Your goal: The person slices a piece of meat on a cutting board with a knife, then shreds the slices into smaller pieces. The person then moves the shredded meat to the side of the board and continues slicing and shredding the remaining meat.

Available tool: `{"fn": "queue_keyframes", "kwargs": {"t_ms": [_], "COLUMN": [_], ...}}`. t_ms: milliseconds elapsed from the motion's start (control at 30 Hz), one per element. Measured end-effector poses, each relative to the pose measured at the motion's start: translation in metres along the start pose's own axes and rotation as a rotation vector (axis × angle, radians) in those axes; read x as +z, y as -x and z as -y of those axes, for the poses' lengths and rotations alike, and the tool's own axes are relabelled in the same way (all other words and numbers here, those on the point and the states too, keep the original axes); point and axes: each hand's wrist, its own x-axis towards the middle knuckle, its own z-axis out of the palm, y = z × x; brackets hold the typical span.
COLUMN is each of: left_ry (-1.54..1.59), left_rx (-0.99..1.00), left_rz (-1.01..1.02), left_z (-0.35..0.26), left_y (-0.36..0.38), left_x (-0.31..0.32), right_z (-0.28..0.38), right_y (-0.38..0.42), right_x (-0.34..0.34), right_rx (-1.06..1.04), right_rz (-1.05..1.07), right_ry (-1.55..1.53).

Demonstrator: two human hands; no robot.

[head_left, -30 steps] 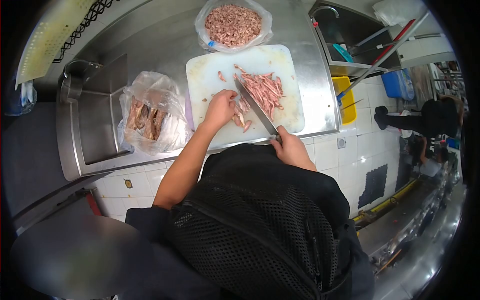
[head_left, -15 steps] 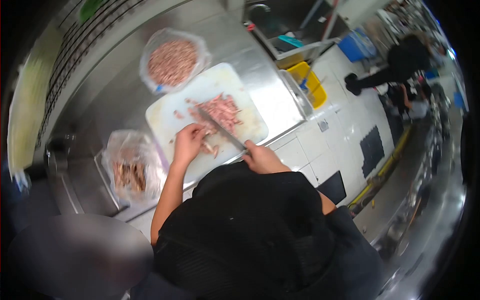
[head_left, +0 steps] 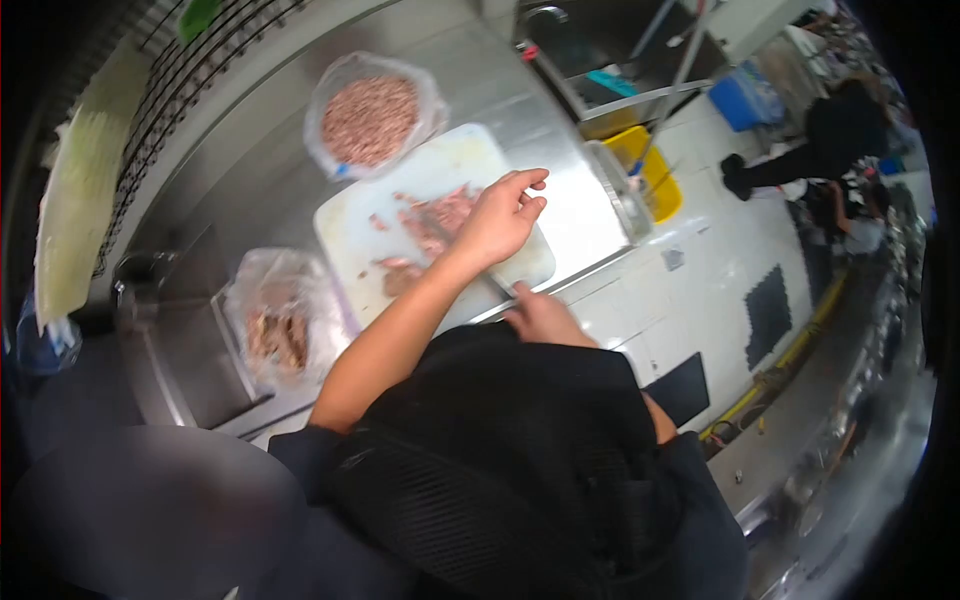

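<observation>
My left hand [head_left: 503, 217] is raised over the right part of a white cutting board [head_left: 350, 215]. Its fingers are partly bent and apart, and I see nothing in them. My right hand [head_left: 548, 318] grips a knife [head_left: 500, 283] by its handle at the board's near edge; my left arm and hand hide much of the blade. Chopped pink meat [head_left: 440, 215] lies in a loose pile, partly covered by my left hand. Nearer to me, a larger uncut piece of meat [head_left: 402, 278] rests beside my left forearm.
Behind the board stands a clear plastic bag full of chopped meat [head_left: 370, 120]. To the left, another plastic bag [head_left: 290, 270] holds brownish meat strips [head_left: 278, 338]. A yellow bin [head_left: 660, 190] stands beyond the counter, and a person in black [head_left: 845, 130] is farther right.
My left hand has left the uncut meat and swung right, up over the chopped pile. My right hand still holds the knife near the board's edge. The whole view has shifted slightly.
</observation>
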Motion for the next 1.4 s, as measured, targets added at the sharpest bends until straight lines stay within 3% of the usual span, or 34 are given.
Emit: {"fn": "queue_keyframes", "kwargs": {"t_ms": [33,100,167,200,267,300,367,533,600,933,1000,1033,1100,1233,1300,1400], "left_ry": [-0.032,-0.088,-0.293,-0.286,-0.408,-0.392,-0.535,-0.554,-0.598,-0.603,-0.252,-0.254,0.129,-0.044,-0.400,-0.439], "left_rx": [-0.039,0.085,-0.133,-0.140,-0.245,-0.256,0.068,-0.075,-0.087,-0.014,-0.251,-0.247,-0.570,-0.561,-0.456,-0.515], "left_rz": [-0.010,-0.373,-0.409,-0.412,0.000,-0.015,0.048,-0.040,0.042,0.141,-0.107,-0.091,-0.403,-0.388,-0.359,-0.262], "left_z": [0.023,0.077,0.094,0.096,0.098,0.097,0.095,0.108,0.105,0.109,0.105,0.104,0.102,0.103,0.123,0.118], "left_y": [0.016,0.047,0.091,0.109,0.143,0.153,0.163,0.162,0.165,0.162,0.152,0.144,0.125,0.104,0.102,0.106], "left_x": [-0.014,-0.051,-0.090,-0.098,-0.100,-0.091,-0.072,-0.036,-0.037,-0.036,-0.042,-0.048,-0.062,-0.072,-0.067,-0.064], "right_z": [-0.004,-0.002,-0.004,-0.005,-0.001,0.002,0.005,0.028,0.035,0.024,0.027,0.026,0.024,0.031,0.029,0.025], "right_y": [0.000,0.002,0.000,0.002,0.001,-0.001,-0.007,-0.018,-0.024,-0.025,-0.021,-0.020,-0.018,-0.018,-0.019,-0.018], "right_x": [0.003,-0.002,0.000,-0.002,-0.003,-0.003,-0.003,-0.002,0.001,0.004,0.003,0.003,0.004,0.001,0.004,0.006], "right_rx": [0.006,-0.006,-0.010,-0.004,0.001,-0.006,-0.035,-0.083,-0.069,-0.051,-0.029,-0.018,-0.014,0.019,0.018,0.004], "right_rz": [-0.028,-0.034,-0.031,-0.033,-0.010,0.003,0.031,0.080,0.098,0.062,0.047,0.038,0.065,0.114,0.093,0.096], "right_ry": [-0.008,-0.064,-0.090,-0.099,-0.069,-0.048,-0.044,0.009,0.036,0.041,0.020,0.011,0.023,0.035,0.038,0.056]}}
